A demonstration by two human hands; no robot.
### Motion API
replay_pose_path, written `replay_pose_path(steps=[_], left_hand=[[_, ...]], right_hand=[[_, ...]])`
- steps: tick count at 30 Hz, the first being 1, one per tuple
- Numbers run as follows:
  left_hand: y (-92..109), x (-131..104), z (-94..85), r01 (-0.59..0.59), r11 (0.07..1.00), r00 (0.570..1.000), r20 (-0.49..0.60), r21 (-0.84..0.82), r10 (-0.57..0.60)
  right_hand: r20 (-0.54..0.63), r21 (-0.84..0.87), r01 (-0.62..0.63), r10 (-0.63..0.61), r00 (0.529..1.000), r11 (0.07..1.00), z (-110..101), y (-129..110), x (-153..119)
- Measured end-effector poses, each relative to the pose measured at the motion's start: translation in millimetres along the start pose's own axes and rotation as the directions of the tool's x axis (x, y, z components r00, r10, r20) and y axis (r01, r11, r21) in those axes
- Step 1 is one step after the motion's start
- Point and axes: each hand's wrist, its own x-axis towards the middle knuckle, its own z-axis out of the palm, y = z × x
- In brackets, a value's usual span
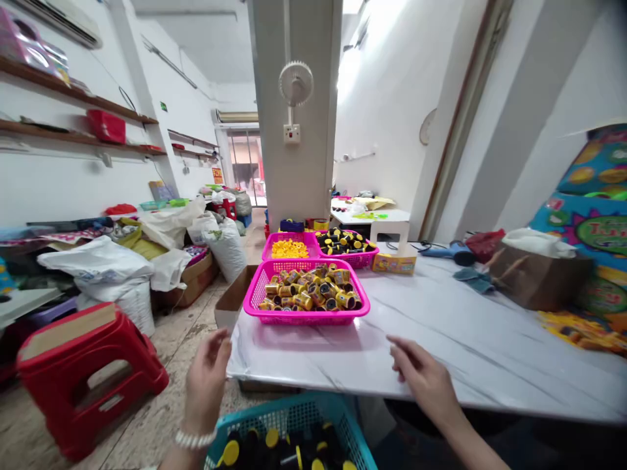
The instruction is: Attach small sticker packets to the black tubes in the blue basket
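Note:
My left hand is raised beside the table's left corner, fingers loosely curled and apart, holding nothing that shows. A string of white beads circles its wrist. Over the table's front edge hovers my right hand, also empty, its thumb and fingers apart. Between and beyond them stands a pink basket filled with small yellow printed cylinders with dark ends. Below the table edge, close to my left hand, a teal basket holds black pieces with yellow round ends. Neither hand touches a basket.
Farther back, a divided pink tray carries yellow parts and black-and-yellow pieces. A small yellow box sits beside it on the white marbled table. A red stool and white sacks occupy the floor at left.

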Motion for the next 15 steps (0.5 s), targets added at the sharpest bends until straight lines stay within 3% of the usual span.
replay_pose_path(steps=[2,4,7,12,15], left_hand=[[1.8,41.9,35.7,-0.083,0.993,0.996,-0.019,-0.087,0.082],[-5.2,70.9,69.0,-0.026,0.988,1.0,-0.018,-0.153,0.023],[-21.0,87.4,97.6,0.037,0.977,0.999,0.012,-0.208,-0.035],[-36.0,86.6,94.1,0.135,0.934,0.991,0.055,-0.33,-0.124],[-35.7,88.9,87.6,0.221,0.892,0.975,0.1,-0.394,-0.198]], right_hand=[[-0.021,0.164,-0.113,0.118,0.993,0.98,13.7,-2.5,39.8],[0.008,0.281,-0.214,0.22,0.975,0.936,27.5,-4.6,74.9],[0.095,0.306,-0.319,0.304,0.948,0.897,43.2,-9.3,112.1],[0.191,0.239,-0.329,0.288,0.938,0.914,54.6,-24.4,128.5],[0.214,0.23,-0.338,0.292,0.932,0.913,56.4,-48.1,127.5]])
